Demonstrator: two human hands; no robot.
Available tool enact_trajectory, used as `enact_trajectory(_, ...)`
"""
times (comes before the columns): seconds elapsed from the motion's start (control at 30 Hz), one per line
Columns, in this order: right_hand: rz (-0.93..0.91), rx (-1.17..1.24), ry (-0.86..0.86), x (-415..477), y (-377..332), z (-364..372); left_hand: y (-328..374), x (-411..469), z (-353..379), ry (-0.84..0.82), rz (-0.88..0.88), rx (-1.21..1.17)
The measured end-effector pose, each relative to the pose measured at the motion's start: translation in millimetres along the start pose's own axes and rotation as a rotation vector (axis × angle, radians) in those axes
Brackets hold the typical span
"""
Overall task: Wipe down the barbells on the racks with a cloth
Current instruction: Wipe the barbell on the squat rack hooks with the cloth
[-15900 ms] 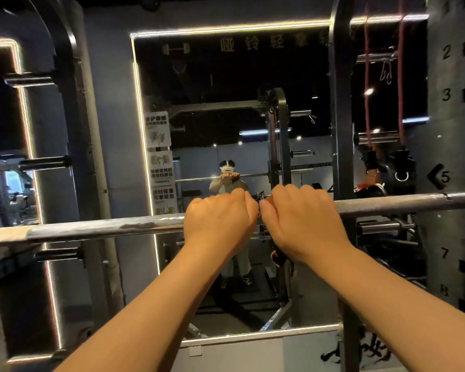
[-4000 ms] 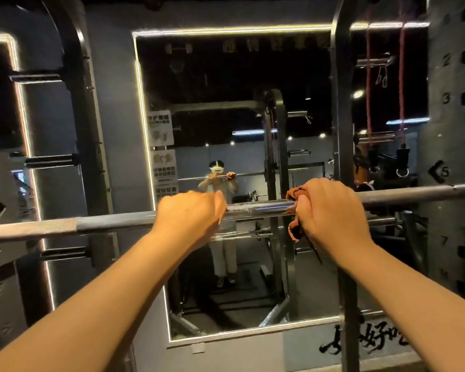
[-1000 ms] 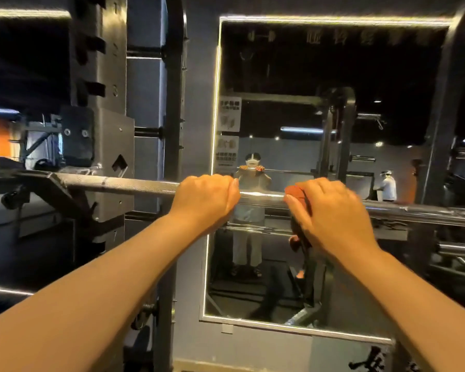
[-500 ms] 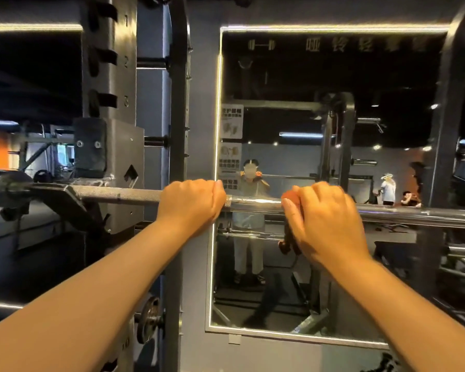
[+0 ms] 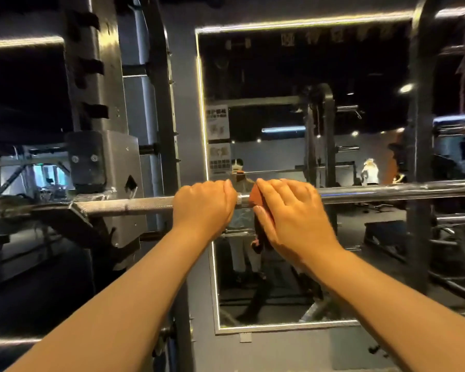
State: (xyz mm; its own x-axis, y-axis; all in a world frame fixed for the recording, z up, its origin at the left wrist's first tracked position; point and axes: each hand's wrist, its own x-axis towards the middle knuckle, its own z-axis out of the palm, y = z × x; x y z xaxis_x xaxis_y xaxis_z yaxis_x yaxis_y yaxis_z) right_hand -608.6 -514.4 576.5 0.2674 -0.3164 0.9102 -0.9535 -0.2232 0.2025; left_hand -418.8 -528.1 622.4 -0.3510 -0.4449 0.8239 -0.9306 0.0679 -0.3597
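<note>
A steel barbell (image 5: 124, 206) runs across the view at chest height, resting on the left hook of the rack (image 5: 102, 162). My left hand (image 5: 203, 205) grips the bar with curled fingers. Just to its right, my right hand (image 5: 293, 213) presses an orange-brown cloth (image 5: 257, 197) around the bar, with the cloth's loose end hanging below the hand. The two hands are almost touching. Most of the cloth is hidden under my right hand.
A lit-edged wall mirror (image 5: 279, 157) behind the bar reflects me and the gym. The rack's dark uprights stand left (image 5: 161, 103) and right (image 5: 419, 130). Another bar (image 5: 454, 218) sits lower at the right. A person in white (image 5: 371, 171) appears in the mirror.
My right hand has slid the cloth left along the bar until it nearly meets my left hand. The view has shifted slightly.
</note>
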Motion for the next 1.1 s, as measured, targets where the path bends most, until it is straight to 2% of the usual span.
enact_trajectory(0.03, -0.024, -0.013, -0.002, 1, 12, -2, 1, 0, -1, -0.018, 0.020, 0.016)
enact_trajectory(0.1, 0.047, -0.033, 0.027, 7, 23, -5, 2, -1, 1, -0.050, 0.057, 0.032)
enact_trajectory(0.17, 0.190, -0.048, 0.066, 14, 6, -3, 1, 1, 2, -0.052, 0.065, 0.025)
enact_trajectory(0.23, 0.244, -0.025, 0.069, 18, -24, 8, 1, 2, 4, -0.030, 0.043, 0.009)
enact_trajectory(0.33, 0.135, 0.027, 0.081, 13, -41, 18, 0, 0, 4, -0.015, 0.070, -0.032)
enact_trajectory(0.5, -0.126, -0.146, 0.020, 0, 13, 19, -5, -2, 2, 0.028, 0.098, -0.049)
enact_trajectory(0.63, 0.112, -0.141, 0.210, -17, 27, 28, -7, -3, 5, 0.065, 0.163, -0.087)
enact_trajectory(0.77, 0.502, 0.117, 0.295, -1, -34, 40, -6, 0, 12, 0.137, 0.131, -0.188)
enact_trajectory(0.8, 0.536, 0.138, 0.290, 5, -49, 43, -6, 0, 15, 0.149, 0.130, -0.191)
enact_trajectory(0.9, 0.378, 0.024, 0.286, 6, -71, 54, -7, -1, 14, 0.128, 0.124, -0.196)
enact_trajectory(1.0, 0.207, -0.114, 0.295, -5, -48, 54, -8, -2, 12, 0.121, 0.176, -0.197)
enact_trajectory(1.1, 0.246, -0.114, 0.302, -19, -16, 58, -9, -1, 10, 0.136, 0.217, -0.212)
